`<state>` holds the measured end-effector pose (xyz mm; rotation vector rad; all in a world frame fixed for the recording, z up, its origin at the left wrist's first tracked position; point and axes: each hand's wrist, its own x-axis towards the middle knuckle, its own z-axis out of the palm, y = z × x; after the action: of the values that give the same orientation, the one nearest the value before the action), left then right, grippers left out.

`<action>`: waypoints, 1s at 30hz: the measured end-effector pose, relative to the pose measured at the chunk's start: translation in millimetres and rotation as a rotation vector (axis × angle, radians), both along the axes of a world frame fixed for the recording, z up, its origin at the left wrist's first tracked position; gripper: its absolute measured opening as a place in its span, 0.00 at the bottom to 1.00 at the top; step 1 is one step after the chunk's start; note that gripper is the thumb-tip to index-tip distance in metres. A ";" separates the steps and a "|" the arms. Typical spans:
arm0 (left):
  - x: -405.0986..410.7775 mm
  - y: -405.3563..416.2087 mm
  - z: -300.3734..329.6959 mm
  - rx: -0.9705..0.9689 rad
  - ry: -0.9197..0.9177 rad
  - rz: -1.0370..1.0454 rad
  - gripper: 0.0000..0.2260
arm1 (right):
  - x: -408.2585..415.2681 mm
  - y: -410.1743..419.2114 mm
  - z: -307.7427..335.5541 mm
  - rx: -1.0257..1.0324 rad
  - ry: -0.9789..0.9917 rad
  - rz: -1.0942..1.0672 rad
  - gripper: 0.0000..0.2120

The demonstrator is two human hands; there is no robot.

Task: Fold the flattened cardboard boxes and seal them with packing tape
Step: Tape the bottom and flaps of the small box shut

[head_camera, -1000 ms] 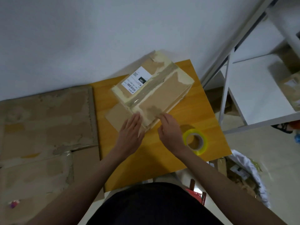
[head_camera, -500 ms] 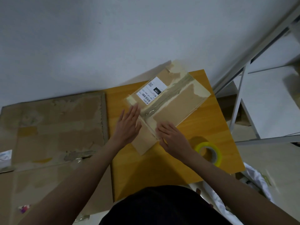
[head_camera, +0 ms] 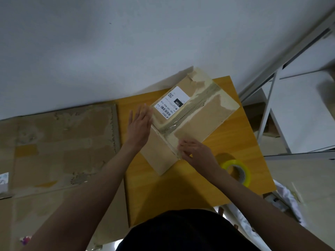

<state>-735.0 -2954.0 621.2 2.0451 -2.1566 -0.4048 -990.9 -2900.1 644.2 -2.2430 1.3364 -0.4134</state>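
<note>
Atop, box label reads "15H"; left hand flat against it; right hand pinches its edge.

The brown cardboard box carries pale torn patches, a greyish strip of old tape along its seam and a white shipping label printed with black barcodes and a black block. It lies on an orange-yellow wooden table. The roll of packing tape is bright yellow-green. Tan flattened cardboard sheets show paler, mottled scars.
</note>
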 end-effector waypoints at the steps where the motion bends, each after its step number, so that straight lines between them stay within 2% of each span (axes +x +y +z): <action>1: 3.9 -4.0 2.3 -0.050 0.009 -0.065 0.19 | 2.2 -1.9 0.8 0.018 -0.010 -0.057 0.06; 4: 12.2 -20.9 12.1 -0.147 0.069 -0.298 0.09 | 14.4 -9.4 -0.6 0.072 0.038 -0.133 0.06; 6: 13.4 -32.9 19.2 -0.081 0.110 -0.423 0.05 | 24.9 -12.4 -3.1 0.093 0.096 -0.130 0.07; 10: 13.6 -42.6 24.0 -0.029 0.047 -0.573 0.07 | 37.5 -10.8 -5.8 0.087 0.154 -0.211 0.08; 14: 13.7 -38.1 26.9 -0.121 0.036 -0.708 0.11 | 36.0 -4.7 -9.7 0.067 0.186 -0.256 0.08; 16: 12.6 -36.9 27.0 -0.163 0.033 -0.758 0.11 | 38.3 -4.0 -10.8 0.054 0.214 -0.286 0.08; 18: 9.4 -35.7 25.3 -0.176 0.019 -0.797 0.05 | 44.9 -6.2 -11.9 0.038 0.254 -0.313 0.10; 20: 5.5 -34.4 24.9 -0.154 0.008 -0.809 0.04 | 52.4 -9.0 -14.4 0.030 0.296 -0.314 0.12; 26: 0.8 -29.0 27.3 -0.233 -0.032 -0.850 0.07 | 68.0 -9.9 -21.1 -0.036 0.360 -0.324 0.13; 30: -7.5 -23.1 28.6 -0.226 -0.152 -0.827 0.14 | 74.9 -6.1 -24.1 -0.057 0.418 -0.342 0.15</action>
<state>-742.5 -2977.1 649.8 1.0208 -2.9026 -0.0675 -916.0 -2906.2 620.1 -2.2259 1.9578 -0.0947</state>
